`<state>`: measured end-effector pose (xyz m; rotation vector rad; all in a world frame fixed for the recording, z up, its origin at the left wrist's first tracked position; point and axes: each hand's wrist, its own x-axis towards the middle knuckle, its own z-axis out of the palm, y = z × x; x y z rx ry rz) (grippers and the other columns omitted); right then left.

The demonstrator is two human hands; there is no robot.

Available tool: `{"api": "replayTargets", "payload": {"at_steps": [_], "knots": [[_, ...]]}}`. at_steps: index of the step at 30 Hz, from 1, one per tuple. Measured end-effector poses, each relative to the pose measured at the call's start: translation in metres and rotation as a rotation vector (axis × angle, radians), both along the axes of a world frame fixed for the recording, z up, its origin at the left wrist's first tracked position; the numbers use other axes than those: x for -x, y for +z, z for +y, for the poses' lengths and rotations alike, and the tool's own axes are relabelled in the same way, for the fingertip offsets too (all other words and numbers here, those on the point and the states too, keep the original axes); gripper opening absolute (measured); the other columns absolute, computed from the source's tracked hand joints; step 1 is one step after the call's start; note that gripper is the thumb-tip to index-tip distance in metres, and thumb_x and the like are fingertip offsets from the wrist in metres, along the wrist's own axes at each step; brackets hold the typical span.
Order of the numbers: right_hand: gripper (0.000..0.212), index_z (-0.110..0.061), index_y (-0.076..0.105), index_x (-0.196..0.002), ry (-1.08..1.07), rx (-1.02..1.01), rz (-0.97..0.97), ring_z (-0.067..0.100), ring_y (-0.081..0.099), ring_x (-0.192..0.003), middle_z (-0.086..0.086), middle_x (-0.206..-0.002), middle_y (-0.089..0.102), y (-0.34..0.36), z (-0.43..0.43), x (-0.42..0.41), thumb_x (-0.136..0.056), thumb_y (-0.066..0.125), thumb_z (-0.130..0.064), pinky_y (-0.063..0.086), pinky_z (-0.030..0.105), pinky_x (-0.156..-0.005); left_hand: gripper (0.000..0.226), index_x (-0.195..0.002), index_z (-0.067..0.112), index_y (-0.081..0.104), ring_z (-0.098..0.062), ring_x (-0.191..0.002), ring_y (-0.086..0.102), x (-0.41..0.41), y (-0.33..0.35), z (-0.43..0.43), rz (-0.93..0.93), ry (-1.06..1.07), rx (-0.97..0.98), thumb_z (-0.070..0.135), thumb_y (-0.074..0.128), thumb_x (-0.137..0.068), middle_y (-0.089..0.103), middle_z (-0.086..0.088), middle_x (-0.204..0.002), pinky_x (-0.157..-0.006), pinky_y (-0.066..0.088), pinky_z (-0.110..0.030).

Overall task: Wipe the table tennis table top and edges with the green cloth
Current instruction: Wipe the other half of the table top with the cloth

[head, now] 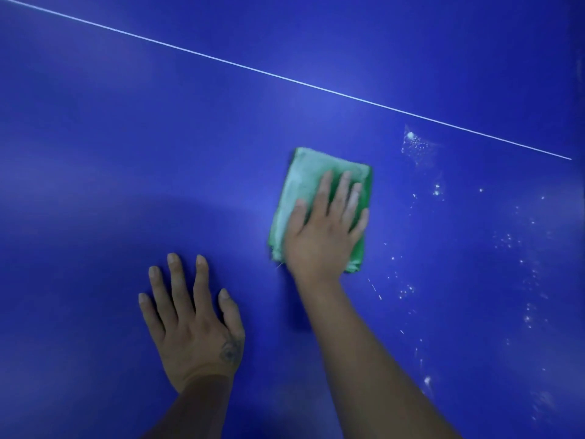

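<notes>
From the head view, the blue table tennis table top (126, 153) fills the whole picture, crossed by a thin white line (285, 78) running from upper left down to the right. The green cloth (302, 182), folded into a rough rectangle, lies flat on the top below that line, near its right half. The right hand (326, 229) presses down on the cloth with fingers straight and slightly spread. They are not curled round it, so the palm and pads do the holding. The left hand (193, 324) rests flat on the bare surface farther below the line and to the left, fingers splayed and holding nothing (it looks like a brace for leaning in).

I judge the step in hand to be wiping the top itself. White specks (414, 144) sit just under the line's right end and scatter downward from there, to the right of the cloth. The next move likely calls for sliding the cloth rightward through them with steady pressure. No table edge is in view, so the edges seem left for later.
</notes>
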<state>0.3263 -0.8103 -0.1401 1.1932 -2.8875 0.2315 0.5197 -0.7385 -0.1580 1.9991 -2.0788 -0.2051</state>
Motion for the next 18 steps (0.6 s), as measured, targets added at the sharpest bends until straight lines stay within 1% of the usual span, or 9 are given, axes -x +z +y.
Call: {"api": "replayTargets", "payload": {"at_steps": [3,5,7,10,14,16,18], "knots": [[0.068,-0.020,0.031,-0.171,0.199,0.017,-0.013,0.030,0.014,-0.168,0.010,-0.181,0.018,-0.005,0.024,-0.039,-0.110,0.041,-0.049,0.012,0.059,-0.134,0.062,-0.164,0.016,0.044,-0.037,-0.166,0.017,0.000,0.000,-0.001,-0.012,-0.007,0.011,0.038,0.044,-0.107,0.024,-0.011,-0.179,-0.132,0.016,-0.062],[0.067,-0.021,0.035,-0.170,0.299,0.016,-0.018,0.028,0.016,-0.168,0.008,-0.181,0.020,-0.008,0.042,-0.036,-0.110,0.045,-0.050,0.015,0.058,-0.134,0.062,-0.164,0.016,0.044,-0.037,-0.166,0.017,0.000,0.000,-0.001,-0.014,-0.003,0.005,0.037,0.044,-0.107,0.024,-0.011,-0.178,-0.133,0.016,-0.062],[0.067,-0.023,0.040,-0.168,0.349,0.023,-0.022,0.027,0.021,-0.167,0.006,-0.179,0.026,-0.006,0.063,-0.017,-0.108,0.049,-0.050,0.018,0.056,-0.134,0.062,-0.165,0.016,0.044,-0.037,-0.167,0.015,0.000,0.001,0.000,-0.003,0.003,-0.008,0.037,0.044,-0.106,0.024,-0.012,-0.178,-0.133,0.014,-0.062],[0.068,-0.025,0.039,-0.168,0.294,-0.008,-0.018,0.027,0.022,-0.166,0.004,-0.179,0.026,0.001,0.090,0.029,-0.107,0.047,-0.052,0.018,0.055,-0.134,0.065,-0.167,0.018,0.039,-0.034,-0.168,0.009,0.001,0.002,0.000,0.019,0.006,-0.051,0.039,0.043,-0.106,0.019,-0.010,-0.180,-0.133,0.011,-0.062],[0.069,-0.024,0.033,-0.171,0.074,-0.064,-0.033,0.026,0.017,-0.168,0.003,-0.181,0.020,0.008,0.087,0.088,-0.108,0.035,-0.052,0.015,0.056,-0.134,0.064,-0.168,0.018,0.036,-0.034,-0.168,0.008,0.001,0.004,0.001,0.015,0.006,-0.045,0.040,0.041,-0.108,0.017,-0.010,-0.180,-0.134,0.010,-0.061],[0.070,-0.023,0.028,-0.172,-0.013,-0.074,-0.038,0.026,0.014,-0.168,0.004,-0.182,0.017,0.009,0.074,0.090,-0.108,0.031,-0.051,0.013,0.057,-0.134,0.064,-0.168,0.018,0.036,-0.034,-0.168,0.008,0.001,0.004,0.001,0.013,0.003,-0.045,0.040,0.041,-0.108,0.017,-0.010,-0.180,-0.134,0.010,-0.062],[0.069,-0.022,0.026,-0.173,-0.041,-0.074,-0.026,0.028,0.014,-0.168,0.006,-0.182,0.016,0.008,0.069,0.072,-0.109,0.030,-0.049,0.012,0.058,-0.133,0.063,-0.168,0.018,0.037,-0.035,-0.168,0.009,0.001,0.004,0.001,0.016,0.004,-0.041,0.040,0.041,-0.108,0.018,-0.010,-0.180,-0.134,0.010,-0.062]]}}
